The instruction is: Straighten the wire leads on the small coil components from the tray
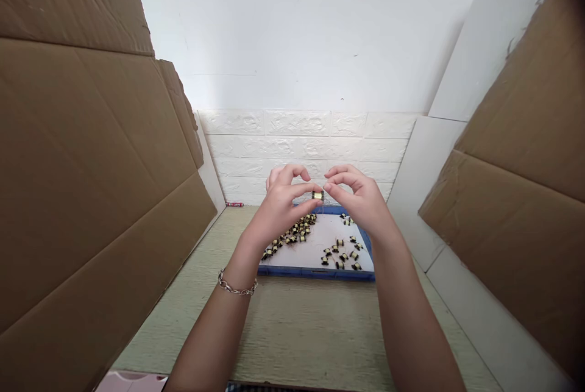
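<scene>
Between the thumb and forefinger of my left hand (287, 200) is a small wire-wound coil (317, 196), with yellow windings and dark ends, held up above the tray. My right hand (356, 194) is just to its right, thumb and forefinger pinched together close to the coil's end. Whatever lies in that pinch is too small to make out; thin wires show near the coil. Below both hands is a blue-rimmed tray (315, 272) with a white bottom. Many similar coils (292, 236) are heaped on its left side, and several looser coils (343, 256) lie on its right.
The tray stands on a pale green wooden table (311, 331). Tall cardboard panels flank it, one on the left (91, 154) and one on the right (516, 197). A white brick-patterned wall (297, 147) closes the back. A small red tube-like item (234, 204) lies at the back left.
</scene>
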Available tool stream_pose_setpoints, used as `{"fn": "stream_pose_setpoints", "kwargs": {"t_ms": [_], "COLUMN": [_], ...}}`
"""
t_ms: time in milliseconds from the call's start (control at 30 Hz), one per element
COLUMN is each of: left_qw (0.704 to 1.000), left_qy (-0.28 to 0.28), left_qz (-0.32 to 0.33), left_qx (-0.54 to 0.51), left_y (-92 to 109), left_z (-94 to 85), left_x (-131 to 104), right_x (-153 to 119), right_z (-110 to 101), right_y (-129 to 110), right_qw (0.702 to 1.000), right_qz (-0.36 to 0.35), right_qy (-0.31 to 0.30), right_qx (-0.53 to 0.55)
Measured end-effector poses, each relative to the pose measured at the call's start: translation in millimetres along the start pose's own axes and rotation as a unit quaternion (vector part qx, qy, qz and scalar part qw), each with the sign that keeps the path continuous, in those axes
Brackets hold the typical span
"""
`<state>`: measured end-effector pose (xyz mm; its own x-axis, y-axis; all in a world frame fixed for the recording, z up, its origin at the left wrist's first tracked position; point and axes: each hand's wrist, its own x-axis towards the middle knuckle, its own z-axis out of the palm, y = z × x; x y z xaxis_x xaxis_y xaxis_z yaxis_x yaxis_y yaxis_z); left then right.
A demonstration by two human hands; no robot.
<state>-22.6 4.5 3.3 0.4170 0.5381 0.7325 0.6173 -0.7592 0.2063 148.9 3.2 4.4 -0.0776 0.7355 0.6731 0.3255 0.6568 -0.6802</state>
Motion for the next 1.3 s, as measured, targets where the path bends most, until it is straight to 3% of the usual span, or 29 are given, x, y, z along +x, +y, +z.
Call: {"fn": "stream_pose_setpoints", "kwargs": {"t_ms": [300, 633, 1300], "left_qw": [0.998, 0.996, 0.986], "left_qy": [0.014, 0.044, 0.074], "left_qz": [-0.035, -0.047, -0.046], "left_qx": [0.058, -0.055, -0.140], "left_y": [2, -2, -11], "left_z": [2.4, -0.8, 5.4], "left_x": [0, 2, 3], "right_x": [-2, -1, 2], "right_z": [5, -4, 5], "right_y": [-4, 0, 4], "right_qw": [0.999, 0.994, 0.993], "right_qz": [0.025, 0.036, 0.030], "right_qy": [-0.010, -0.071, -0.069], "right_qx": [-0.043, 0.080, 0.090]}}
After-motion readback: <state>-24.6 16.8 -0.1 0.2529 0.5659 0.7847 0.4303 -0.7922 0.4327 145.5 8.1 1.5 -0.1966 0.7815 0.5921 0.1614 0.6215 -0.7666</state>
